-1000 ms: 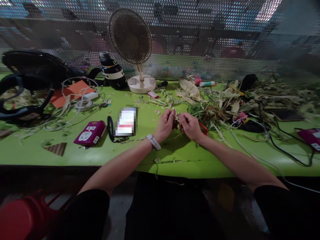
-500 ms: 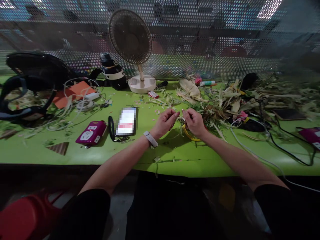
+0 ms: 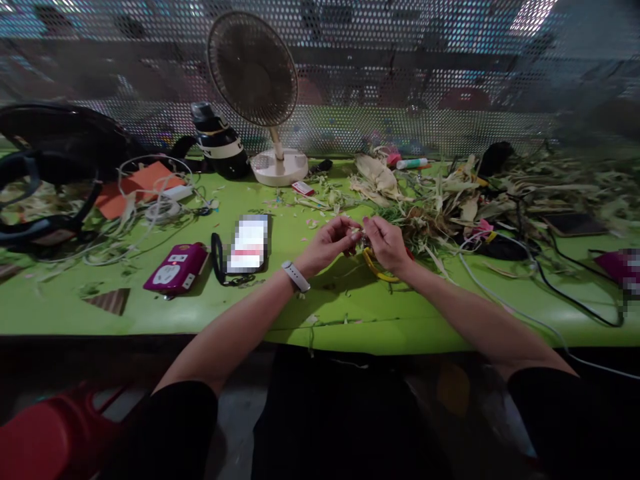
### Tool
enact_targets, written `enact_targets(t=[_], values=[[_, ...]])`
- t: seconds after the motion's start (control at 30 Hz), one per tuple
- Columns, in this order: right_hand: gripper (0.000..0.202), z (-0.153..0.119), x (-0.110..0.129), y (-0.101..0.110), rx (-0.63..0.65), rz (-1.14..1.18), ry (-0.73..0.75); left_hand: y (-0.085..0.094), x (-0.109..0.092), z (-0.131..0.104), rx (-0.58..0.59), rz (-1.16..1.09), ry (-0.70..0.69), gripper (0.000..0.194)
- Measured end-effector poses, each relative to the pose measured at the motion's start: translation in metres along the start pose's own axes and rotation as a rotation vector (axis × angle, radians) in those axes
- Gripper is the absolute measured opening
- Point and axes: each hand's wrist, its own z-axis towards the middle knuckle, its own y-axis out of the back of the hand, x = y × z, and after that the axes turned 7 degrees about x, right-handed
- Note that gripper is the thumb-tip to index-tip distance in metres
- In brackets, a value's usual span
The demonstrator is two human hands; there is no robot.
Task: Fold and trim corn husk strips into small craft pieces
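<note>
My left hand (image 3: 330, 245) is closed in a pinch above the green table (image 3: 300, 313), with a white band on its wrist. Close beside it on the right, my right hand (image 3: 386, 245) is also closed, its fingertips near those of my left hand. Something small and pale shows between the fingertips, too small to name. A yellow curved handle (image 3: 376, 270) lies under my right hand. Dried leaves and stalks (image 3: 425, 227) are heaped just right of my hands.
A lit phone (image 3: 249, 243) and a purple power block (image 3: 177, 269) lie at the left. Behind stand a fan (image 3: 253, 70) and a black bottle (image 3: 223, 148). A white cable (image 3: 520, 313) crosses the right side; pale husks (image 3: 377, 177) lie behind my hands.
My hands have come closer together, and the left fingertips now meet near the right ones. The view has shifted slightly, so the fan and phone appear further left.
</note>
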Motion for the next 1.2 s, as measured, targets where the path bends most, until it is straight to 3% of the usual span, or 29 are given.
enact_targets(t=[0.13,0.27,0.63,0.83,0.97,1.07,1.2], values=[[0.059,0.001,-0.005,0.004,0.065,0.075,-0.065,0.001,-0.002,0.000,0.047,0.091,-0.082,0.042],[0.059,0.004,-0.005,0.004,0.194,0.032,-0.004,0.002,-0.002,0.001,0.047,0.115,-0.089,0.050],[0.050,0.007,-0.005,0.010,0.301,-0.042,0.068,0.013,-0.008,0.000,-0.030,0.038,0.190,0.049],[0.039,0.009,-0.010,0.011,0.273,-0.218,0.118,0.012,-0.004,0.002,-0.074,0.064,0.085,0.047],[0.032,0.009,-0.007,0.010,0.240,-0.198,0.130,0.013,-0.001,0.004,-0.080,0.082,0.019,0.042],[0.028,0.009,-0.003,0.014,0.247,-0.153,0.092,0.014,-0.001,0.004,-0.043,0.093,0.024,0.038],[0.027,0.013,0.001,0.025,0.284,-0.191,0.025,0.015,-0.002,0.003,0.091,0.099,0.114,0.035]])
